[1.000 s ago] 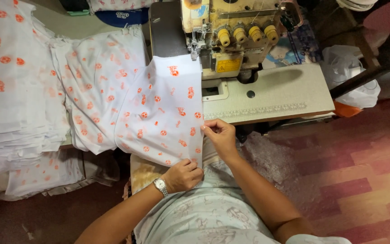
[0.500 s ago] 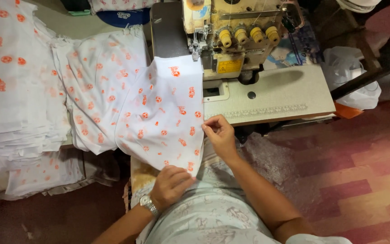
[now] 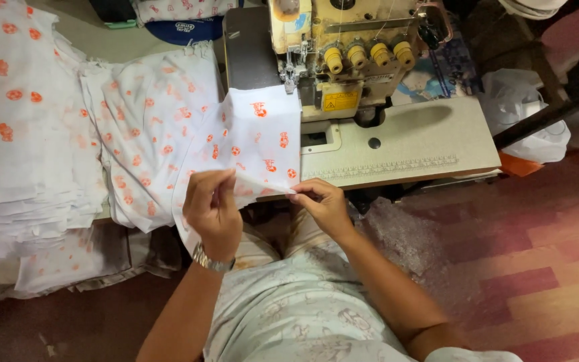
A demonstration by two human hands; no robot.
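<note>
A white fabric piece [image 3: 257, 137] printed with orange motifs lies on the table of a yellowed sewing machine [image 3: 343, 64], its far end under the needle area. My left hand [image 3: 212, 211], with a metal wristwatch, pinches the fabric's near edge and lifts it. My right hand [image 3: 323, 204] grips the same edge at the near right corner, close to the machine table's front edge.
Stacks of the same printed white fabric [image 3: 28, 134] fill the table to the left, with more pieces [image 3: 149, 127] beside the machine. The beige machine table [image 3: 410, 144] has a printed ruler strip. A white plastic bag [image 3: 527, 110] sits at the right, over red floor tiles [image 3: 537, 255].
My left hand came up from my lap and folded the fabric's lower edge upward toward the machine table. My right hand stayed on the fabric's right edge.
</note>
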